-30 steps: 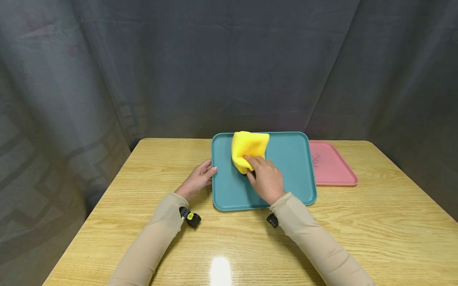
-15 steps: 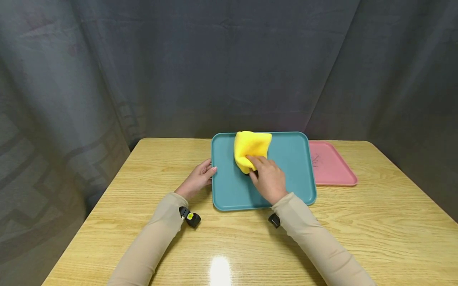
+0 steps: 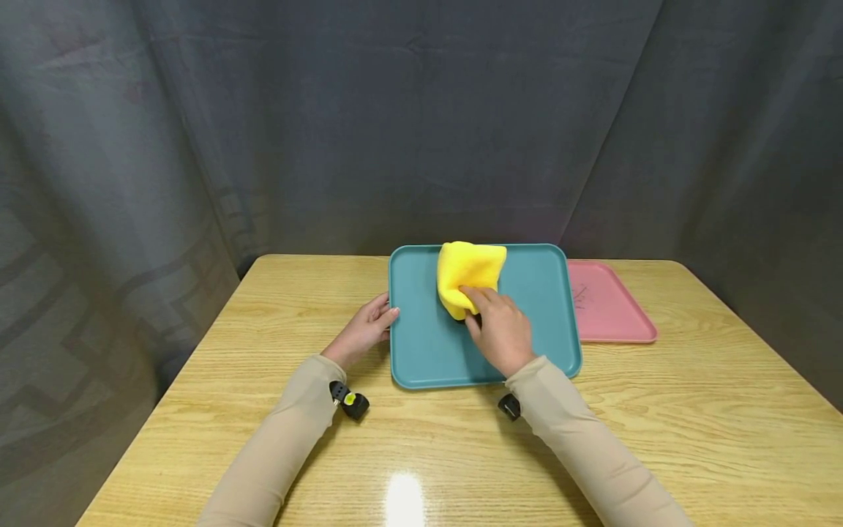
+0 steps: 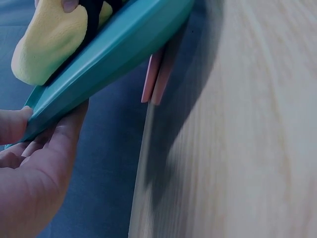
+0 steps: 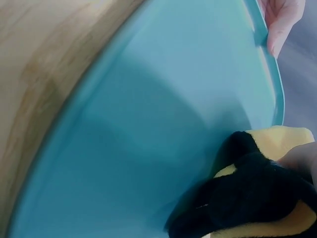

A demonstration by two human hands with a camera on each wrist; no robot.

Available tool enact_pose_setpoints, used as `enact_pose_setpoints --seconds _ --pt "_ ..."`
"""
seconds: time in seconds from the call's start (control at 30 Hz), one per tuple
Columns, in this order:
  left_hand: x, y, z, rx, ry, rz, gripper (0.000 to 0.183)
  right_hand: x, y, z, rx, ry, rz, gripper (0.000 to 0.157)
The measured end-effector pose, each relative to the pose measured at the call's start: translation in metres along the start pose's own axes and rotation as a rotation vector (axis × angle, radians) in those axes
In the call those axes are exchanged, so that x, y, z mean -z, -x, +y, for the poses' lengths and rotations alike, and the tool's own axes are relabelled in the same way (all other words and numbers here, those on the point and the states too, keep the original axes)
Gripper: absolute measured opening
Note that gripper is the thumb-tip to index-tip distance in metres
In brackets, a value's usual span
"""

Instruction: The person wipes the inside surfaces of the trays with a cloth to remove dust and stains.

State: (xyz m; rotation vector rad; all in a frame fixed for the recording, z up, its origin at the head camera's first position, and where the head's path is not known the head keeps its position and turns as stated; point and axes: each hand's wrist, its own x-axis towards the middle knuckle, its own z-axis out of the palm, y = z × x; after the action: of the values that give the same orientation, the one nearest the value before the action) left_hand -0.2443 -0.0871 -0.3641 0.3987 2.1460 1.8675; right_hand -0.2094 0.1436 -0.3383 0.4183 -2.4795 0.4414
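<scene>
A teal rectangular tray (image 3: 428, 355) is held up off the table, as the gap beneath it in the left wrist view shows. My left hand (image 3: 362, 333) grips its left rim, thumb on the edge and fingers (image 4: 64, 134) underneath. On the tray's upper middle is a folded cloth (image 3: 469, 265), yellow on one side and black on the other. My right hand (image 3: 503, 333) pinches this cloth at its lower part. In the right wrist view the cloth's black side (image 5: 242, 193) lies against the tray's surface.
Behind the teal tray, to the right, a pink tray (image 3: 615, 315) with dark marks rests on the wooden table (image 3: 711, 410). A grey curtain (image 3: 421, 132) hangs along the table's back edge. Dark wrist devices (image 3: 352, 401) sit on both sleeves.
My right hand and the cloth have slid a little to the right across the teal tray. The left hand keeps its grip, and the tray has hardly moved.
</scene>
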Motion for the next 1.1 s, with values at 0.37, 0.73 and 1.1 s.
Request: enact_pose_setpoints --seconds 0.37,0.73,1.1 --pt "0.0 -0.001 -0.001 0.005 0.01 -0.004 0.05 0.002 0.001 0.004 -0.016 0.005 -0.006 0.039" --pt "0.0 -0.001 -0.001 0.003 0.015 -0.009 0.05 0.004 0.002 0.008 -0.024 0.011 0.0 0.039" --pt "-0.001 0.0 0.0 0.004 0.012 0.0 0.05 0.004 0.003 0.012 -0.037 0.015 0.0 0.037"
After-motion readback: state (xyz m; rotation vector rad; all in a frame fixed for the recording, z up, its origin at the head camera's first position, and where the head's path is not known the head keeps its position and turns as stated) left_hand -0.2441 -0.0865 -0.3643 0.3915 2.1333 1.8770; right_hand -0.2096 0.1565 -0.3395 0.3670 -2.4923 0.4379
